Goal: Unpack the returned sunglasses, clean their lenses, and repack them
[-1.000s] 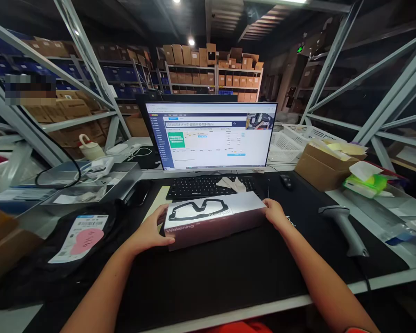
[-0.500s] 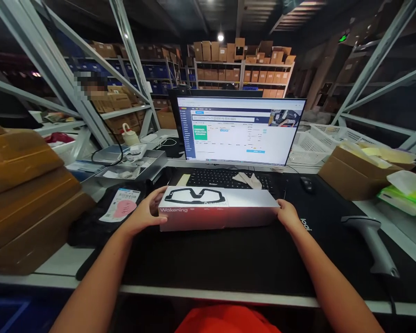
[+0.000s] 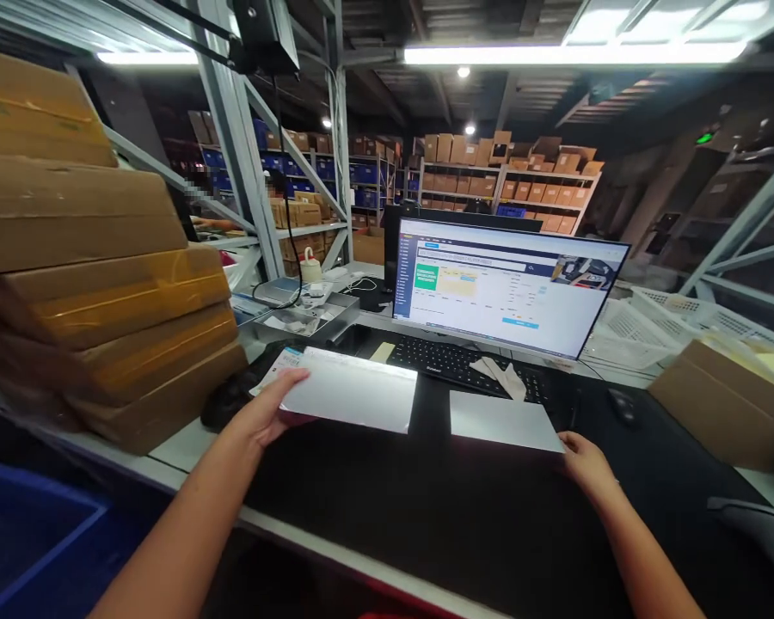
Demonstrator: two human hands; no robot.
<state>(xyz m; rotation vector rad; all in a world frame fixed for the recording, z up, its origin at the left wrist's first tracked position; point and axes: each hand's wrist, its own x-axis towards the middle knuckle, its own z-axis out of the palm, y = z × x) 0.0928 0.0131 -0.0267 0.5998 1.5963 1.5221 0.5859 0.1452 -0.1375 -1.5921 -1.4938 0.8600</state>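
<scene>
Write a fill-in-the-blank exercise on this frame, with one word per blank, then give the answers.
The left hand rests on a white flat panel, and the right hand reaches a second pale panel lying in front of the black ____.
The monitor shows a ____ block at the left of its page.
The cardboard boxes stacked at the left carry ____ tape.
The bin at the lower left is ____.
Answers: keyboard; green; yellow; blue.
</scene>
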